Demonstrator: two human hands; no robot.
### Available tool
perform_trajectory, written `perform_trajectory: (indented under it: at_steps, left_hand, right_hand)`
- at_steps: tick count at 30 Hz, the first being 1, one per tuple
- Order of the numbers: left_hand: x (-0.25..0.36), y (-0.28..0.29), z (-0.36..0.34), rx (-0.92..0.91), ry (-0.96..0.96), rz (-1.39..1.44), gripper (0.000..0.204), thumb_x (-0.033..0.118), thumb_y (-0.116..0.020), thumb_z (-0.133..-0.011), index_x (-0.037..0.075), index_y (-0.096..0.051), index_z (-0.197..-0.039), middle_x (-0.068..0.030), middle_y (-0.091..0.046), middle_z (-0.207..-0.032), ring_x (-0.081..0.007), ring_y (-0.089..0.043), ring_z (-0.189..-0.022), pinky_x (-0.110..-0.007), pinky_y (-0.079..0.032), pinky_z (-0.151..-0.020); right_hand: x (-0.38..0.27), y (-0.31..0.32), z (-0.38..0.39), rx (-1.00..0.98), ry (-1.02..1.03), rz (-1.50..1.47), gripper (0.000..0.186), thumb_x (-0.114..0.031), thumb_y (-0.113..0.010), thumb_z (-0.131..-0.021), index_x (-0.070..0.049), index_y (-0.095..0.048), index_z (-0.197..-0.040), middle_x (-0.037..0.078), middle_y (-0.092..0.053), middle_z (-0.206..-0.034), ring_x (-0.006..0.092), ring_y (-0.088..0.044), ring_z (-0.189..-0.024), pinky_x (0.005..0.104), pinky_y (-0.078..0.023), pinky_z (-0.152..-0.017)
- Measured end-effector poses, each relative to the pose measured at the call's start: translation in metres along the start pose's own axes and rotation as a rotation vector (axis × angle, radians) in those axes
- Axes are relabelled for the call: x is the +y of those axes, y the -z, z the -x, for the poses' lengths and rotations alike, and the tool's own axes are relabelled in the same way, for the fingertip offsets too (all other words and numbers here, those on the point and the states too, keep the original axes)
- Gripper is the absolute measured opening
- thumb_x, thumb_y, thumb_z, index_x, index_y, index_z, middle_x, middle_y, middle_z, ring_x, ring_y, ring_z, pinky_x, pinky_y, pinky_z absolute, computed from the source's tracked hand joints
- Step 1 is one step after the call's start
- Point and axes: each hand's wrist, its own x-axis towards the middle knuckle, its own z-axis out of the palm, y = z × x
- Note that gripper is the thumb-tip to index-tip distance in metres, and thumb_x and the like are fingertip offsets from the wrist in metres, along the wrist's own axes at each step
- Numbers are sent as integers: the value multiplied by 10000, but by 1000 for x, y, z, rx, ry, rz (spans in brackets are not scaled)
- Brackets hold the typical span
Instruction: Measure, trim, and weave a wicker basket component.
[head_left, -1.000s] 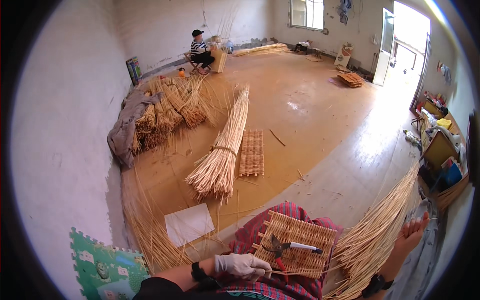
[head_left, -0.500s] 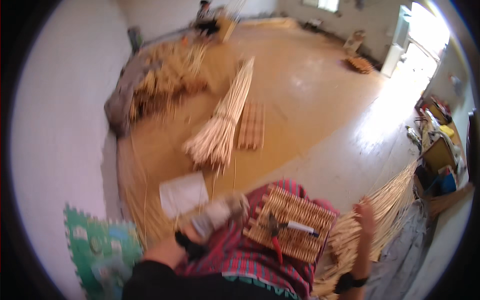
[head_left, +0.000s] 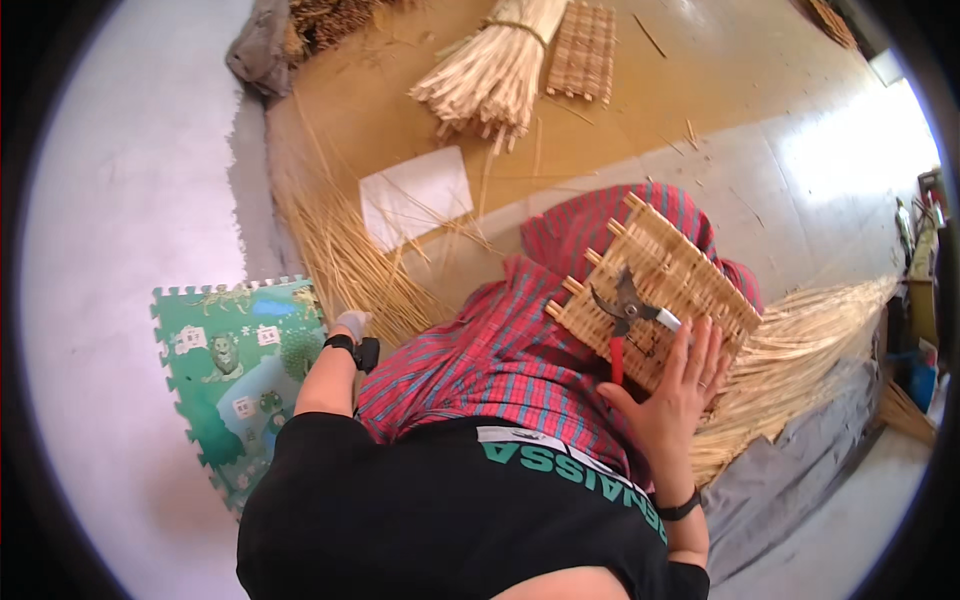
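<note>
Woven mat (head_left: 668,290) now rests under the flat, open right hand (head_left: 675,385), which earlier hovered off to the right — pruning shears (head_left: 622,318) lie on it, red handle toward lower frame. Left hand (head_left: 352,322), gloved, has dropped into loose straw (head_left: 350,265) at left; its grip cannot be told. The mat's long axis runs upper-left to lower-right across the plaid lap (head_left: 480,360).

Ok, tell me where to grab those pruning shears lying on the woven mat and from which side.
Take the pruning shears by the handles, the red one and the white one, coming from the near side where the right hand already rests. The dark blades point away toward the mat's far edge, so the handles lie closest and clear atop the woven mat.
</note>
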Motion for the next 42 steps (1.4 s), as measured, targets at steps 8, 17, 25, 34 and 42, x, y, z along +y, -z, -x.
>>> perform_trajectory:
  at_steps: [8,17,25,34,42]
  left_hand:
    - [168,69,70,-181,-611,829,348,235,-582,-988,45,-580,-1280,-103,-671,-1085,-194,-642,-1040,-329,-528,-886]
    - [382,63,359,-323,-1457,621,312,222,-547,-1033,2,-597,-1249,-59,-657,-1094,-143,-614,-1002,-280,-488,-919]
    - [384,34,394,-290,-1421,521,514,345,-651,-967,-24,-544,-1309,-139,-623,-1166,-212,-601,-1069,-328,-470,-961]
    - [342,31,470,476,-1888,-327,813,547,-798,-738,146,-543,-1397,-226,-382,-1478,-372,-324,-1411,-474,-289,-1163]
    - [327,28,479,197,-1751,-118,649,279,-822,-788,67,-559,-1342,-187,-523,-1292,-273,-543,-1132,-382,-468,-952]
  right_hand:
    - [-17,-11,-28,17,-53,-82,1007,-481,-813,-655,-36,-394,-1455,203,-415,-1412,391,-349,-1360,542,-219,-1154]
    - [36,23,42,119,-555,-850,681,-133,-700,-789,-67,-471,-1426,111,-622,-999,210,-616,-891,311,-498,-826]
    - [69,-29,83,442,-765,-1231,297,-139,-626,-958,-21,-545,-1218,-20,-550,-834,63,-528,-734,224,-453,-706]
    - [72,-33,82,365,-639,-1419,408,-209,-744,-894,-4,-553,-1191,19,-629,-940,82,-583,-848,250,-487,-779]
    - [111,-16,38,596,-564,-1473,397,-173,-706,-920,-4,-555,-1246,8,-660,-939,80,-603,-832,244,-482,-768]
